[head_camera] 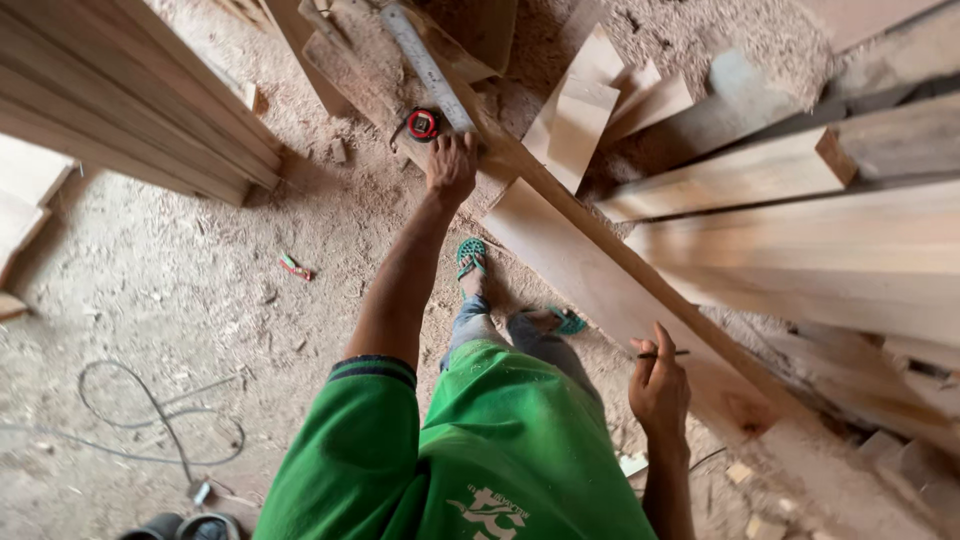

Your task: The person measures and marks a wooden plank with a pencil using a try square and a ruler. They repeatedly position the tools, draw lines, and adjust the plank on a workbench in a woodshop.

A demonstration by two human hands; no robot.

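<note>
plank [600,270]: pale sawn wood, matt | tape measure [422,124]: glossy plastic (red) | floor [160,270]: rough sawdust

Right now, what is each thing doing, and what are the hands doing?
Left hand: stretched out, pressing on the long plank.
Right hand: closed around a pencil.
Long plank: lying slanted across the floor.
Tape measure: lying on wood, tape pulled out.
Cable: looped on the sawdust.

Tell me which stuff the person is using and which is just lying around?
In use: left hand on the long plank; tape measure beside it; pencil in the right hand.

Lying about: cable, small red thing, stacked boards, offcuts.
</note>
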